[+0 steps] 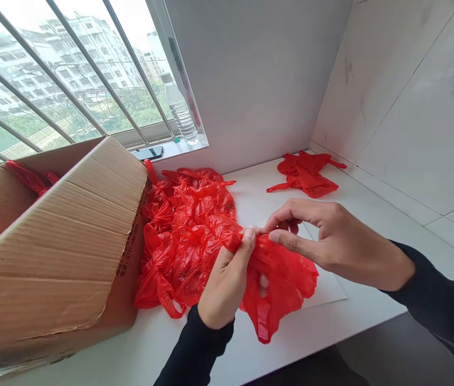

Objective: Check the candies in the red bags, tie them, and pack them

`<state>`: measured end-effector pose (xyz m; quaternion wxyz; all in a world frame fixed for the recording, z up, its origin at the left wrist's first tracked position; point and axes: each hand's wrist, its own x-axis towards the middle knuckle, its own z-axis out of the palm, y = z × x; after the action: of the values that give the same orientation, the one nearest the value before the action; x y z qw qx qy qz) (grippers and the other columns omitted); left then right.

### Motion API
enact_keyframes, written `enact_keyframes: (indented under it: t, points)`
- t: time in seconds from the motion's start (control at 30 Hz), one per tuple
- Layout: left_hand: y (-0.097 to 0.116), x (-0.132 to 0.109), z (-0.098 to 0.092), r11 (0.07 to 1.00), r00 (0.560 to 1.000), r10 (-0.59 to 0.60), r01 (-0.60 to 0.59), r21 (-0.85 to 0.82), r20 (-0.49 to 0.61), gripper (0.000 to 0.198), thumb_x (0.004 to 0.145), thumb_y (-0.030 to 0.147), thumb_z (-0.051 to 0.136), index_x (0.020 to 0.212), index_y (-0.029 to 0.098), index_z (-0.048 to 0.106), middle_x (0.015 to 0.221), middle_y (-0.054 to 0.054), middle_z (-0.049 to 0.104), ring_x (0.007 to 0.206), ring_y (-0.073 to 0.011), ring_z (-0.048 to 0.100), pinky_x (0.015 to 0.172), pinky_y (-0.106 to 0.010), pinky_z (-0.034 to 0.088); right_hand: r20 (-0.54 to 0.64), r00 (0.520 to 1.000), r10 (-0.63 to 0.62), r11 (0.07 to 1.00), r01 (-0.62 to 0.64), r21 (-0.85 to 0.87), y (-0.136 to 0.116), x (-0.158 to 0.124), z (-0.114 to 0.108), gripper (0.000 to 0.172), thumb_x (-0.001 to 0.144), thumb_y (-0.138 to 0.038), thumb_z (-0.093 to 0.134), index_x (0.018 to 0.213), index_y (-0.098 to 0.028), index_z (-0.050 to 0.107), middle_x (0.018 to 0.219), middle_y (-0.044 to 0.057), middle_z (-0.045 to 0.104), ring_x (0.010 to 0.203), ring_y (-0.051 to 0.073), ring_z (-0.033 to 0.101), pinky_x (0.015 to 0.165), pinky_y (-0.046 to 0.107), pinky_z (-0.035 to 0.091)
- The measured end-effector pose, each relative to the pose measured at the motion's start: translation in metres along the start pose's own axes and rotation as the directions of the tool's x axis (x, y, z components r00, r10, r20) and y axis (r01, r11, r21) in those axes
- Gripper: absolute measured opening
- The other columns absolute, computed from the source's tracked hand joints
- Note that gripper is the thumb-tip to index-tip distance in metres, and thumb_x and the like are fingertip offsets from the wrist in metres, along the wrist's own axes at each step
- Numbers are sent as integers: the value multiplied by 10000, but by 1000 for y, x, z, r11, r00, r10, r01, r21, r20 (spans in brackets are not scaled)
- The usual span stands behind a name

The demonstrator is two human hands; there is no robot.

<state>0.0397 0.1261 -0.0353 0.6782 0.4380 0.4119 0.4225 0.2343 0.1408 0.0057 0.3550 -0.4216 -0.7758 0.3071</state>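
A thin red plastic bag (285, 284) hangs spread between my two hands above the white surface. My left hand (229, 281) pinches its gathered upper edge between thumb and fingers. Just right of that grip, my right hand (315, 233) has its thumb and index finger closed on the same edge. One handle loop of the bag dangles toward the front. Behind and left of my left hand lies a heap of red plastic bags (194, 209), crumpled and bunched, some looking knotted. Whether anything is inside the held bag I cannot tell.
A large open cardboard box (66, 241) stands at the left with red plastic inside. More flat red bags (307, 174) lie by the back wall. A water bottle (180, 110) and a phone (149, 153) rest on the barred window's sill. A white board (327, 292) lies beneath my hands.
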Motion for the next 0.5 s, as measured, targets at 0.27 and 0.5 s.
enact_keyframes:
  t: [0.27, 0.5]
  points:
    - [11, -4, -12, 999, 989, 39, -40, 8, 143, 159, 866, 282, 743, 838, 163, 641, 808, -21, 652, 747, -116, 614, 737, -232, 503, 61, 995, -84, 993, 79, 83, 0, -9, 7, 190, 950, -386, 654, 1105, -283, 620, 1078, -25, 676, 997, 142, 613, 876, 254, 465]
    - [-1, -11, -11, 666, 880, 469, -405, 626, 70, 250, 788, -16, 592, 917, 198, 596, 846, 4, 597, 719, -110, 552, 662, -227, 462, 317, 939, 133, 955, -207, 212, 32, 6, 23, 383, 1060, -454, 369, 1268, -221, 591, 657, -58, 474, 560, 112, 413, 534, 253, 359]
